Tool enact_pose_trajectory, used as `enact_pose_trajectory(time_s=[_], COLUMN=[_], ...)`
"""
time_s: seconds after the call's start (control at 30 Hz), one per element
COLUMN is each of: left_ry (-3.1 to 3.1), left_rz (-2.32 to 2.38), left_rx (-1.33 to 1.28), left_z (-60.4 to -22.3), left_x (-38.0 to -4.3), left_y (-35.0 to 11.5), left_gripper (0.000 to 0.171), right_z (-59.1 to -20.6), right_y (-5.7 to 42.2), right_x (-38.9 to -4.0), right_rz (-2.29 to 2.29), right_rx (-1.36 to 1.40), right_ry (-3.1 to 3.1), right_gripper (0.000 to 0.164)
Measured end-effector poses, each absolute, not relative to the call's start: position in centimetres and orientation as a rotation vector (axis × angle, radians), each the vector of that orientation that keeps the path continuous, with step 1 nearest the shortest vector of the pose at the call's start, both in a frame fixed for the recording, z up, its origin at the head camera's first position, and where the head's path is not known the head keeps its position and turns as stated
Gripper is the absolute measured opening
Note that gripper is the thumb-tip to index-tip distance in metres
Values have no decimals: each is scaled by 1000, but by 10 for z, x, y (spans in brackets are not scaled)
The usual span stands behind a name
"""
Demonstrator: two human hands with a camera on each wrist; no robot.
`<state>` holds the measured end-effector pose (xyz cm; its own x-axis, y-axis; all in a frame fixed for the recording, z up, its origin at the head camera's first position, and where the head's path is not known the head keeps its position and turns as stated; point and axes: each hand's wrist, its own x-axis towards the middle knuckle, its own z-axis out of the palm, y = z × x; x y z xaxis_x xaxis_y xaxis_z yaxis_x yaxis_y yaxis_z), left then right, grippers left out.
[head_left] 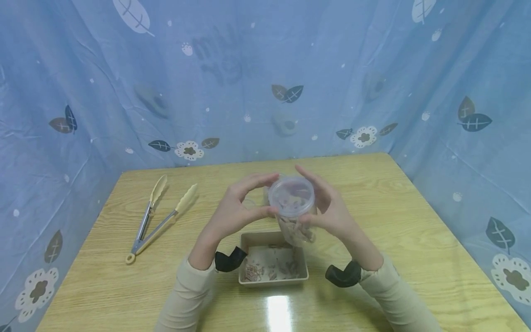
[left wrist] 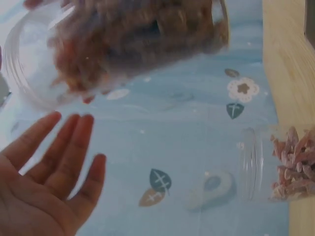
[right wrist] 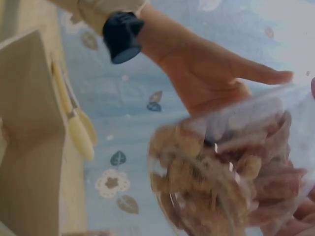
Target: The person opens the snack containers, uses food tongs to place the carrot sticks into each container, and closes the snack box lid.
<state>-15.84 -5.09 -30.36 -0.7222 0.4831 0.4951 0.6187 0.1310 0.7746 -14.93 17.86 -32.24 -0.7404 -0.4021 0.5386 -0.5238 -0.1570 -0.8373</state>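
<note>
In the head view a clear plastic jar with a translucent lid is held tilted above the far right corner of a beige tray. Reddish-brown chunks fill much of it. My right hand grips the jar from the right, thumb on its near side below the lid. On the left, my left hand has thumb and index tips right at the lid's edge. The left wrist view shows the left hand's fingers extended beside the jar, palm visible. Small pieces and a thin reddish tangle lie in the tray.
A second clear jar of similar chunks stands behind the held one, mostly hidden in the head view. Spread tongs with cream tips lie at the table's left. Blue patterned curtains enclose the wooden table at the back and sides.
</note>
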Motion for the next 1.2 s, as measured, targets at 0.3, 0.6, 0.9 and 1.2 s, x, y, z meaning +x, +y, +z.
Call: enact_pose_trajectory(time_s=[0.3, 0.6, 0.9, 1.2], left_ry=[-2293, -2131, -2035, -2143], left_rz=[-1529, -1482, -1518, -1521], left_rx=[-1087, -1277, -1405, -1351], left_z=[-302, -303, -304, -305], left_x=[-148, -150, -153, -155], left_y=[-41, -43, -46, -48], left_gripper=[71, 71, 72, 78], right_z=[-319, -319, -320, -324], right_y=[172, 175, 172, 171], right_x=[-141, -145, -142, -144], right_rz=[1701, 1897, 2004, 2010], right_rx=[1052, 1287, 1389, 1339], right_ry=[-2049, -1897, -1886, -1935], right_gripper=[98, 101, 105, 102])
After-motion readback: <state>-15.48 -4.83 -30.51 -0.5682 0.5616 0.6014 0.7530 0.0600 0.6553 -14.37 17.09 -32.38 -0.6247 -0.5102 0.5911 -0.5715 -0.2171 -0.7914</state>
